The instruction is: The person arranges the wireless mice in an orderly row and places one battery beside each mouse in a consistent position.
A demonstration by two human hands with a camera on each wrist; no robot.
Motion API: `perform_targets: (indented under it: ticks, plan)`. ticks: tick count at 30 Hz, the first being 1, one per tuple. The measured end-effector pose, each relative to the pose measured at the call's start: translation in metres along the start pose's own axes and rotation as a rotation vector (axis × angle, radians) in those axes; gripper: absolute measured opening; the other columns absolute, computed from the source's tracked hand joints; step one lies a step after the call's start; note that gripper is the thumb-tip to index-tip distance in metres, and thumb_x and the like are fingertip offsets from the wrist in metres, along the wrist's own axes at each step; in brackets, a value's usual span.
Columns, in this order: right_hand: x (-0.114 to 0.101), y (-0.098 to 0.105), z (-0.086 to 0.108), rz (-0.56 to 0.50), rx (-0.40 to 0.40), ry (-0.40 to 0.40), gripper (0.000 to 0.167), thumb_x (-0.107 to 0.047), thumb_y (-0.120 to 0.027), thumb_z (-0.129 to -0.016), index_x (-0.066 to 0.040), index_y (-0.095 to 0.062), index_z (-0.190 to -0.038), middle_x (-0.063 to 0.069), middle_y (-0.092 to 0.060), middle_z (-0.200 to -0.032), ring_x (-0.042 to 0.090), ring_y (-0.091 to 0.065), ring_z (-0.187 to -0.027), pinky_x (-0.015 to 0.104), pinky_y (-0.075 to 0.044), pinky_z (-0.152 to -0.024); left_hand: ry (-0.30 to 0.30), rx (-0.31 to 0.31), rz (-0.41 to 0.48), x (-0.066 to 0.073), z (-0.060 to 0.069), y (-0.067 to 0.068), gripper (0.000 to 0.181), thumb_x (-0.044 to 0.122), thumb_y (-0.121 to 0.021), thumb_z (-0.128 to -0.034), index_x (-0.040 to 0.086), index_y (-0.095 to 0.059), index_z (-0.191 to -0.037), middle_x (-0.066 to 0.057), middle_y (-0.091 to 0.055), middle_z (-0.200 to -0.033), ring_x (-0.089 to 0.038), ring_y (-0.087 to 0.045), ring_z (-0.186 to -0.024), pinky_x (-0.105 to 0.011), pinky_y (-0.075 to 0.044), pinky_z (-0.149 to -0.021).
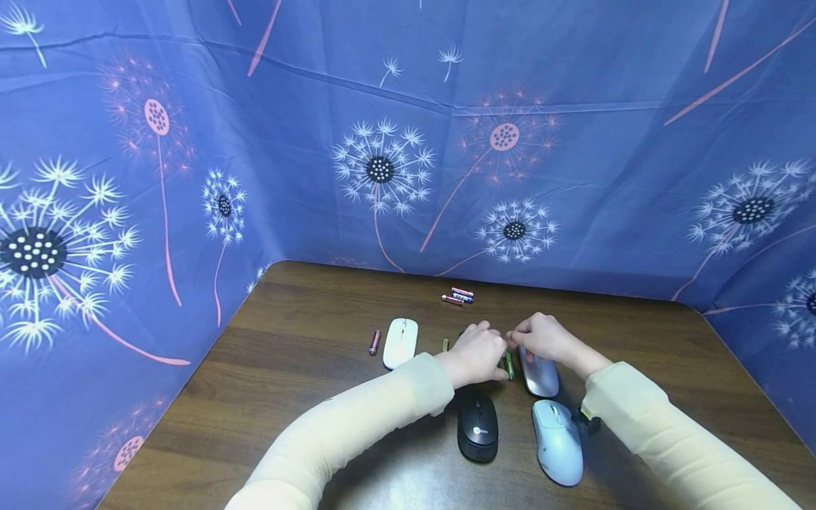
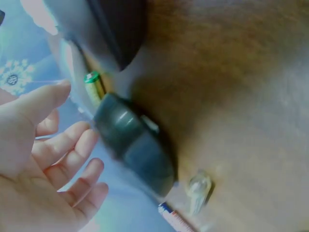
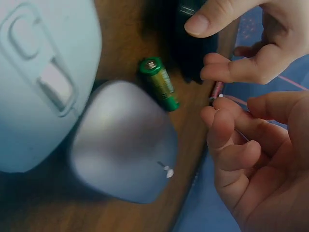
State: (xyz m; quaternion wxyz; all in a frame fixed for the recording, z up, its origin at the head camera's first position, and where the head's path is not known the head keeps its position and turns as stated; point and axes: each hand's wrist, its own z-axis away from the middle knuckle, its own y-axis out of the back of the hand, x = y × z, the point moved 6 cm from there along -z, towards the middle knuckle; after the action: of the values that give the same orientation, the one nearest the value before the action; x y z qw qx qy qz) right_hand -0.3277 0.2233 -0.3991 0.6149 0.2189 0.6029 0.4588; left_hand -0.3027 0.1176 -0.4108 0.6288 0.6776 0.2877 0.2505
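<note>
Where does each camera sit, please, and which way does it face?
Head-worn: faces forward and down at table and cloth; sleeves, left fingers, right fingers show.
Left wrist-worn: faces a dark mouse; left fingers show.
Right wrist-worn: faces a silver mouse; left and right fingers show.
Head and right wrist share the silver mouse.

Head camera overlooks tabletop (image 1: pixel 306 319); 2 wrist views close.
</note>
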Motion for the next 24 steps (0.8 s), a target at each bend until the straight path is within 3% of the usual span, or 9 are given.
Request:
perform_targets:
  ticks: [5,10,14,24]
  plan:
    - [-0.009,0.006,-0.001,-0.011,0.003,0.034,0.026,-0.02,-0.053,-0.093,-0.005,-0.072,-0.085,0.005,-0.058,-0.051,0.009,-0.047,-0.041,0.022,-0.038,-0.037,-0.044,0.007,0.034,-0.005,0.006,0.014,0.029,0.049,-0.072,-0.0775,0.023,-0.072,-0.09,0.009,-0.064,-0.086,-0.012,-0.053,-0.083,-0.024,-0.043,-0.069]
    - [-0.017,0.01,-0.001,-0.055,0.005,0.021,0.024,-0.016,-0.052,-0.093,-0.003,-0.072,-0.092,0.003,-0.062,-0.06,0.016,-0.056,-0.05,0.025,-0.045,-0.043,-0.04,-0.037,0.113,-0.016,0.015,0.027,0.036,0.042,-0.07,-0.083,0.015,-0.069,-0.107,0.004,-0.065,-0.093,-0.014,-0.06,-0.092,-0.027,-0.051,-0.076]
    - [-0.022,0.009,0.0,-0.129,-0.017,-0.004,0.025,-0.013,-0.05,-0.095,0.001,-0.071,-0.098,0.004,-0.066,-0.069,0.016,-0.06,-0.06,0.027,-0.052,-0.053,-0.004,-0.048,0.19,-0.03,0.023,0.033,0.037,0.036,-0.064,-0.0887,0.011,-0.066,-0.116,-0.001,-0.066,-0.106,-0.015,-0.062,-0.098,-0.027,-0.052,-0.081]
    - [-0.033,0.009,0.001,-0.413,-0.054,-0.05,0.031,-0.009,-0.045,-0.097,0.012,-0.061,-0.113,0.009,-0.07,-0.091,0.014,-0.065,-0.077,0.031,-0.057,-0.072,0.147,0.029,0.413,-0.082,0.031,0.036,0.035,0.028,-0.057,-0.0935,0.005,-0.062,-0.12,-0.009,-0.064,-0.118,-0.018,-0.06,-0.11,-0.03,-0.048,-0.094]
